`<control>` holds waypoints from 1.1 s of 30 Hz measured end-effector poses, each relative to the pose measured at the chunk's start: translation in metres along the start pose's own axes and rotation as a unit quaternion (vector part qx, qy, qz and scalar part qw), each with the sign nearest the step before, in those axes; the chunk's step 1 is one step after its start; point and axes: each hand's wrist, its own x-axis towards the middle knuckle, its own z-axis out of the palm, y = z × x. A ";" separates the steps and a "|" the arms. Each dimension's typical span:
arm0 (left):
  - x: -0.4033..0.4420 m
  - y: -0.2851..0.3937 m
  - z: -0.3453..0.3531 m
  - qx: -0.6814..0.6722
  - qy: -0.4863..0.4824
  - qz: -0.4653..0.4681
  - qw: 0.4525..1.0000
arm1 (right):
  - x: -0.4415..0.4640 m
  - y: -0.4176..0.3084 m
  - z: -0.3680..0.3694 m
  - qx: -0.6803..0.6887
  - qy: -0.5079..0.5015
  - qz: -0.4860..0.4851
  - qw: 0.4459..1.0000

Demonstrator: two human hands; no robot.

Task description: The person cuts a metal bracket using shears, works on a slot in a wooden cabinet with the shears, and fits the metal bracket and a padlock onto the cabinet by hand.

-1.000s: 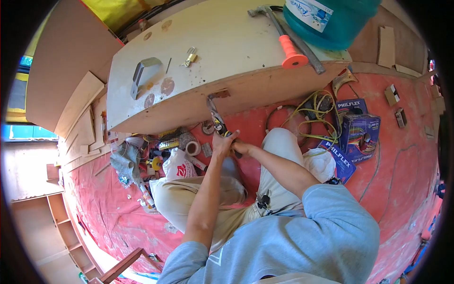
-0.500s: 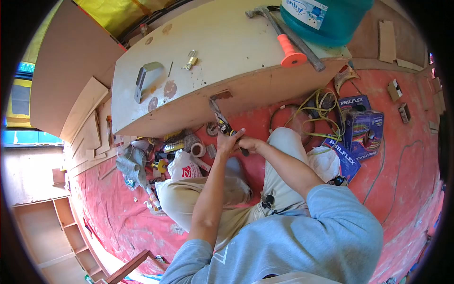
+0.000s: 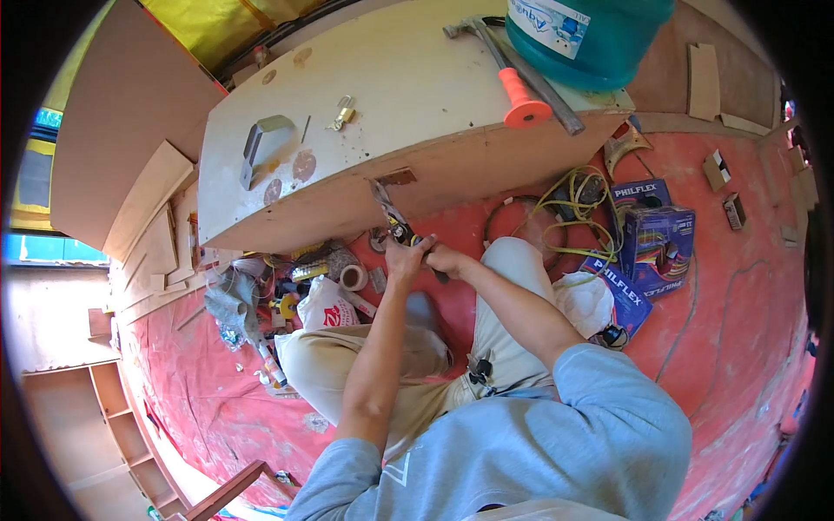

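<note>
Just ahead of the hands I follow from afar, a hand tool points up toward a wooden box. The left hand is closed around its handles, and the right hand is clasped against it, folded on their lower end; I judge that the doubled grip gives a firmer, steadier hold. The metal end stands at a brown notch in the box's side, though I cannot tell whether it touches. I take the long reach of both arms to come from how far off the box stands.

The tool looks slim and grey toward its tip, with black-and-yellow handles; from here I can't settle whether it is pliers or snips. Up and to the right of the hands, a hammer lies on the box beside a blue-green jug, probably parked within reach. A padlock rests beyond the left hand.
</note>
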 end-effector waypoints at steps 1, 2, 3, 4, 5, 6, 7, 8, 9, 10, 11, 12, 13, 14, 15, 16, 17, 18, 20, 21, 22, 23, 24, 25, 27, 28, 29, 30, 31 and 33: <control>0.001 -0.003 0.003 0.009 0.016 0.007 1.000 | -0.001 -0.001 0.001 -0.024 0.005 -0.005 1.000; 0.004 -0.008 0.006 0.021 0.032 0.015 0.999 | -0.002 -0.003 0.001 -0.046 0.011 -0.011 0.999; 0.007 -0.014 0.007 0.035 0.048 0.023 0.998 | -0.004 -0.004 -0.001 -0.043 0.020 0.011 0.999; 0.012 -0.022 0.008 0.016 0.041 0.025 0.999 | -0.023 -0.035 0.011 -0.037 0.028 0.035 0.998; 0.016 -0.029 0.009 -0.002 0.032 0.025 0.999 | -0.022 -0.029 0.010 -0.024 0.025 0.045 0.998; 0.020 -0.036 0.011 -0.020 0.022 0.026 0.999 | -0.022 -0.025 0.010 -0.010 0.022 0.056 0.998; 0.020 -0.036 0.011 -0.003 0.023 0.023 0.999 | 0.001 0.014 -0.002 0.008 0.005 0.051 0.999; 0.021 -0.034 0.008 0.015 0.025 0.021 0.999 | 0.015 0.036 -0.008 0.026 -0.012 0.045 0.999; 0.019 -0.033 0.004 0.034 0.028 0.019 0.999 | 0.014 0.036 -0.005 0.038 -0.020 0.043 0.998; 0.009 -0.023 0.002 0.042 0.047 0.028 0.998 | 0.011 0.031 -0.002 0.048 -0.027 0.040 0.998; -0.006 -0.004 0.001 0.049 0.067 0.039 0.996 | 0.010 0.027 0.001 0.057 -0.035 0.036 0.997; -0.015 0.009 0.000 0.054 0.087 0.049 0.994 | 0.010 0.024 0.003 0.046 -0.037 0.027 0.998; -0.016 0.011 -0.003 0.044 0.066 0.046 0.996 | 0.009 0.024 0.003 0.034 -0.040 0.019 0.998; -0.017 0.012 -0.006 0.033 0.046 0.041 0.998 | 0.008 0.024 0.005 0.021 -0.043 0.013 0.999; -0.016 0.011 -0.007 0.020 0.027 0.036 0.999 | 0.008 0.024 0.005 0.015 -0.037 0.012 0.999; -0.010 0.002 -0.006 0.022 0.028 0.028 0.999 | 0.008 0.026 0.003 0.008 -0.031 0.012 0.999; -0.001 -0.010 -0.002 0.023 0.029 0.020 0.999 | 0.006 0.023 0.003 0.001 -0.025 0.011 1.000; 0.007 -0.022 0.000 0.024 0.031 0.011 0.999 | 0.004 0.020 0.001 -0.020 -0.039 0.015 0.999; 0.000 -0.012 -0.003 0.068 0.059 0.002 0.996 | -0.008 -0.007 0.007 -0.064 -0.070 0.025 0.995; -0.003 -0.009 -0.004 0.088 0.074 -0.005 0.993 | -0.010 -0.013 0.013 -0.051 -0.043 0.030 0.997; -0.004 -0.011 -0.005 0.087 0.076 -0.009 0.993 | -0.015 -0.015 0.021 -0.039 -0.015 0.036 0.998; -0.004 -0.012 -0.004 0.082 0.079 -0.012 0.993 | -0.018 -0.017 0.024 -0.030 0.014 0.042 0.999; -0.003 -0.014 -0.004 0.079 0.080 -0.015 0.994 | -0.019 -0.017 0.027 -0.049 0.027 0.031 0.998; -0.003 -0.012 -0.002 0.080 0.080 -0.015 0.993 | -0.020 -0.017 0.027 -0.070 0.039 0.022 0.997; -0.006 -0.011 -0.006 0.089 0.083 -0.020 0.992 | -0.021 -0.013 0.028 -0.084 0.030 0.034 0.995; -0.009 -0.010 -0.008 0.089 0.078 -0.024 0.993 | -0.018 -0.013 0.025 -0.078 0.012 0.051 0.996; -0.010 -0.007 -0.009 0.091 0.073 -0.026 0.993 | -0.015 -0.011 0.018 -0.100 -0.005 0.065 0.993; -0.009 -0.004 -0.009 0.093 0.068 -0.024 0.993 | -0.012 -0.010 0.012 -0.122 -0.023 0.078 0.989; -0.007 -0.006 -0.007 0.082 0.069 -0.015 0.994 | -0.009 -0.012 0.008 -0.170 -0.042 0.089 0.981; -0.002 -0.015 -0.005 0.071 0.069 0.004 0.995 | -0.006 -0.007 0.007 -0.143 -0.022 0.084 0.986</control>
